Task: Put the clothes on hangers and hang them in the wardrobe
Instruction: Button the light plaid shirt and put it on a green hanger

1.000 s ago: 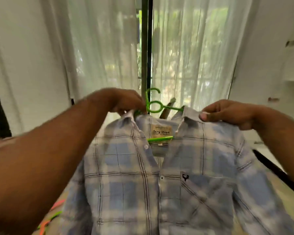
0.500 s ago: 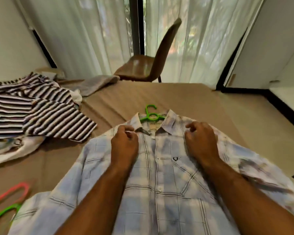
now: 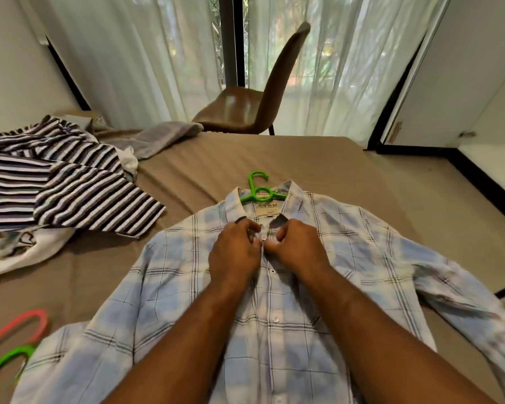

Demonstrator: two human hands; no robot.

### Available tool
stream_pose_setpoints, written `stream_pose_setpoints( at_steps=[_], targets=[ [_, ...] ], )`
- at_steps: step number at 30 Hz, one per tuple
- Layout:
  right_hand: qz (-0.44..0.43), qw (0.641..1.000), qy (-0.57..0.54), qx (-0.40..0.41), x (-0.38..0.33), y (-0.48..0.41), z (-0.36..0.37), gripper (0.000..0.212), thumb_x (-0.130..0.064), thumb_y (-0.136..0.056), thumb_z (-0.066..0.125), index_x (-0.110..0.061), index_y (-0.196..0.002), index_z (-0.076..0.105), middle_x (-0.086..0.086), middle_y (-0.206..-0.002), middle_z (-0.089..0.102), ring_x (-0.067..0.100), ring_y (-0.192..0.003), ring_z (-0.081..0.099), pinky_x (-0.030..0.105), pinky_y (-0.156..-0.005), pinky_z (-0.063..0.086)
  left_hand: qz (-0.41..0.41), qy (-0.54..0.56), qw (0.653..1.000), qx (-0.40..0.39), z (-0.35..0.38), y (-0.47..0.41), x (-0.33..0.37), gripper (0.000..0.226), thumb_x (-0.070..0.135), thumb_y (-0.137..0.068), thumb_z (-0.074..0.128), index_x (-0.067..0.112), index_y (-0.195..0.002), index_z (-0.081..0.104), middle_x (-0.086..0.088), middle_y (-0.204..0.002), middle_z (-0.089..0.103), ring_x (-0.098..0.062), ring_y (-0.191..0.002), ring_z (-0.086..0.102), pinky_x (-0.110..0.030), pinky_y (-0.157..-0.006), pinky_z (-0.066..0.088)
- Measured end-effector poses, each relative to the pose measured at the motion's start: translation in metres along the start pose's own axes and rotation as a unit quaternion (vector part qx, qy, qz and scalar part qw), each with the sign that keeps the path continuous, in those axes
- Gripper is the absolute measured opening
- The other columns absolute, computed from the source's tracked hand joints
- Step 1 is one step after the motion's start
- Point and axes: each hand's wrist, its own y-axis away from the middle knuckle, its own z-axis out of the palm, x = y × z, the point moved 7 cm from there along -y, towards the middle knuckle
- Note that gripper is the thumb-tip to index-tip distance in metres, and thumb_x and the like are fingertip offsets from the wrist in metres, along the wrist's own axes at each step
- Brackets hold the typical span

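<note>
Fingers [image 3: 252,228] of your left hand [image 3: 235,252] are curled and pinch one edge of the front opening of the plaid shirt [image 3: 347,258], just below its collar. The fingers of your right hand [image 3: 296,246] are curled in the same way and pinch the opposite edge. The hands nearly touch, with a small white button [image 3: 264,237] between them.

The shirt lies front-up on the bed [image 3: 274,158], sleeves spread. This probably gives both hands a flat backing to work against. The green hanger [image 3: 258,189] is already inside the shirt. Its hook and loop project from the collar on the side away from you.

Judged step: fastening the upper button. A closed front should keep the shirt from sliding off the hanger when you lift it. Hanging is not yet done, and no wardrobe can be identified with certainty.

Striped garments [image 3: 70,185] lie left of the shirt, well apart from its collar. A pink hanger [image 3: 21,322] and a second green hanger [image 3: 9,357] lie just beside the shirt's left sleeve, within reach for those garments.
</note>
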Motion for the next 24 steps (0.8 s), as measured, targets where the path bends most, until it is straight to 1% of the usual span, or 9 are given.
stream_pose_setpoints(
  at_steps=[3, 6, 8, 10, 13, 17, 19, 21, 24],
  targets=[
    [-0.002, 0.998, 0.062, 0.020, -0.008, 0.006, 0.005, 0.053, -0.058, -0.076, 0.075, -0.012, -0.100, 0.063, 0.004, -0.095, 0.066, 0.025, -0.085, 0.065, 0.029, -0.060, 0.039, 0.002, 0.000, 1.000, 0.009, -0.001, 0.002, 0.001, 0.019, 0.027, -0.090, 0.069, 0.033, -0.106, 0.062, 0.005, -0.110, 0.057, -0.018, -0.098, 0.061, -0.037, -0.082, 0.052],
    [-0.002, 0.996, 0.079, 0.046, -0.009, 0.008, 0.006, 0.044, -0.052, -0.080, 0.073, -0.013, -0.098, 0.063, 0.003, -0.095, 0.064, 0.023, -0.082, 0.063, 0.028, -0.058, 0.037, 0.014, -0.004, 1.000, -0.004, 0.001, 0.003, 0.002, 0.011, 0.027, -0.090, 0.070, 0.031, -0.098, 0.066, 0.004, -0.111, 0.057, -0.018, -0.098, 0.062, -0.038, -0.081, 0.053],
    [-0.009, 0.996, 0.057, 0.069, -0.006, 0.010, 0.004, 0.027, -0.042, -0.085, 0.069, -0.016, -0.092, 0.066, 0.002, -0.091, 0.066, 0.020, -0.078, 0.062, 0.029, -0.058, 0.040, 0.020, -0.006, 1.000, -0.002, 0.003, 0.004, 0.003, 0.011, 0.032, -0.089, 0.072, 0.030, -0.100, 0.068, 0.005, -0.112, 0.058, -0.016, -0.098, 0.062, -0.038, -0.081, 0.054],
    [-0.010, 0.996, 0.021, 0.087, 0.001, 0.014, 0.001, 0.014, -0.036, -0.088, 0.065, -0.022, -0.087, 0.069, -0.004, -0.085, 0.068, 0.015, -0.075, 0.062, 0.030, -0.061, 0.048, 0.028, -0.010, 1.000, 0.011, 0.004, 0.006, 0.005, 0.014, 0.036, -0.089, 0.072, 0.029, -0.100, 0.068, 0.006, -0.110, 0.058, -0.015, -0.095, 0.062, -0.037, -0.079, 0.054],
    [0.001, 0.995, -0.050, 0.090, 0.014, 0.016, 0.000, 0.012, -0.035, -0.090, 0.063, -0.027, -0.085, 0.070, -0.009, -0.080, 0.069, 0.013, -0.076, 0.064, 0.032, -0.067, 0.055, 0.026, -0.017, 0.999, 0.034, 0.006, 0.009, 0.007, 0.015, 0.041, -0.091, 0.070, 0.028, -0.097, 0.068, 0.007, -0.106, 0.058, -0.014, -0.092, 0.062, -0.034, -0.074, 0.051],
    [0.003, 0.989, -0.137, 0.058, 0.025, 0.011, 0.002, 0.007, -0.030, -0.092, 0.065, -0.028, -0.089, 0.072, -0.012, -0.083, 0.071, 0.011, -0.081, 0.067, 0.034, -0.077, 0.057, 0.004, -0.021, 0.999, 0.050, 0.008, 0.008, 0.008, 0.011, 0.040, -0.093, 0.067, 0.029, -0.093, 0.066, 0.008, -0.105, 0.059, -0.013, -0.092, 0.062, -0.030, -0.071, 0.046],
    [-0.010, 0.989, -0.137, 0.052, 0.024, 0.012, 0.002, 0.008, -0.037, -0.090, 0.069, -0.030, -0.090, 0.074, -0.014, -0.082, 0.071, 0.006, -0.081, 0.067, 0.031, -0.073, 0.057, -0.021, -0.014, 0.999, 0.039, 0.010, 0.005, 0.005, 0.009, 0.038, -0.093, 0.067, 0.029, -0.092, 0.067, 0.008, -0.105, 0.060, -0.013, -0.092, 0.063, -0.030, -0.071, 0.047],
    [-0.018, 0.993, -0.101, 0.053, 0.020, 0.015, 0.002, 0.015, -0.045, -0.087, 0.072, -0.031, -0.092, 0.076, -0.015, -0.081, 0.072, 0.002, -0.077, 0.066, 0.028, -0.068, 0.056, -0.049, 0.001, 0.999, 0.021, 0.013, 0.002, 0.001, 0.008, 0.038, -0.091, 0.069, 0.030, -0.089, 0.068, 0.009, -0.101, 0.064, -0.012, -0.089, 0.064, -0.031, -0.071, 0.050],
    [-0.008, 0.992, -0.105, 0.062, 0.019, 0.013, 0.003, 0.011, -0.036, -0.090, 0.070, -0.028, -0.094, 0.077, -0.011, -0.085, 0.074, 0.008, -0.081, 0.068, 0.030, -0.073, 0.057, -0.079, 0.034, 0.996, -0.013, 0.017, -0.001, -0.004, 0.014, 0.041, -0.090, 0.070, 0.030, -0.081, 0.069, 0.010, -0.091, 0.070, -0.012, -0.085, 0.066, -0.032, -0.073, 0.053]
  ],
)
